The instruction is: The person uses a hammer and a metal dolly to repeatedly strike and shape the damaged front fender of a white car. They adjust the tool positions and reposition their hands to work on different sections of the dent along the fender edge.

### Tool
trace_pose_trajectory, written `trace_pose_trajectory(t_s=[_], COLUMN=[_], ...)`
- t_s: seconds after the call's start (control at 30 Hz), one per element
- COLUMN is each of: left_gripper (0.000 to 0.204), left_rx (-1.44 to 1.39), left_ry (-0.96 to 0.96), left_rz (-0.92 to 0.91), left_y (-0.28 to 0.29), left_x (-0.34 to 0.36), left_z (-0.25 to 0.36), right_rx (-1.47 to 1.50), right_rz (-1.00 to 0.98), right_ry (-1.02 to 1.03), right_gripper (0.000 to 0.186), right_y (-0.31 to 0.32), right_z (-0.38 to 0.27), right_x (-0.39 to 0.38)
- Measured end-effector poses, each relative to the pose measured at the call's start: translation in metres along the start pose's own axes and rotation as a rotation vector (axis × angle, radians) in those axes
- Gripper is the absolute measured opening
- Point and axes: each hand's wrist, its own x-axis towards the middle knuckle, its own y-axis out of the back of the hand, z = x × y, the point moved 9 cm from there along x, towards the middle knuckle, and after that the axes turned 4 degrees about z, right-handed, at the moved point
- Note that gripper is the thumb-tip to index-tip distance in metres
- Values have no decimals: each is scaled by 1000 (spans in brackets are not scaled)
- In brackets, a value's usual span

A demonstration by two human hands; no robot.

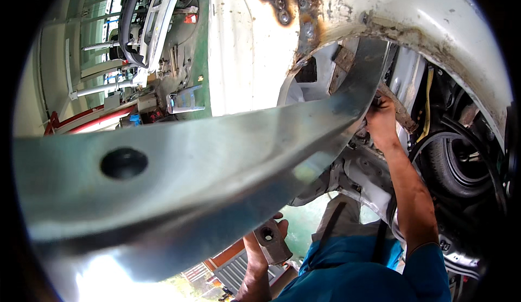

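A long curved metal panel (201, 161) with a round hole sweeps across the foreground and up into a white vehicle body (249, 52) with rusty, scorched spots. My left hand (255, 253), low beside the panel's underside, is closed around a grey metal block (273, 243) with a hole in it. My right hand (382, 120) is at the panel's edge inside the body opening, fingers bent, next to a rusty bracket (401, 109); the fingertips are partly hidden and I cannot make out what they grip.
A wheel (453, 166), black hoses and a yellow strap (425, 123) fill the bay at right. Vehicle parts (149, 20) and a red-edged part (92, 120) stand at the back left. An orange-topped ribbed tool chest (239, 269) is on the green floor (296, 220) below.
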Motion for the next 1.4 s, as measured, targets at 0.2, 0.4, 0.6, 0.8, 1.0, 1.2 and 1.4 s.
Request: trace_pose_trajectory(t_s=[0.2,0.4,0.6,0.8,1.0,1.2,1.4], left_gripper=[29,44,26,23,24,25,26], left_rx=[-5,-67,112,-18,-142,-124,54], left_ry=[-34,26,-185,-103,-23,-163,-238], left_rz=[-54,-114,-125,-110,-83,-70,-59], left_y=[-2,0,0,-5,-7,-6,-2], left_x=[-3,-5,3,8,-5,2,-1], left_z=[-2,-24,17,11,-7,13,15], right_rx=[-14,52,-113,42,-2,-51,-26], right_rz=[-82,-91,-87,-115,-73,-43,-163], right_ry=[93,65,129,-8,-56,-7,98], right_gripper=[13,12,13,12,9,4,8], right_y=[-7,-5,-13,-14,-10,-15,-23], right_z=[1,6,-19,-8,-5,1,-2], right_x=[18,24,20,24,15,20,32])
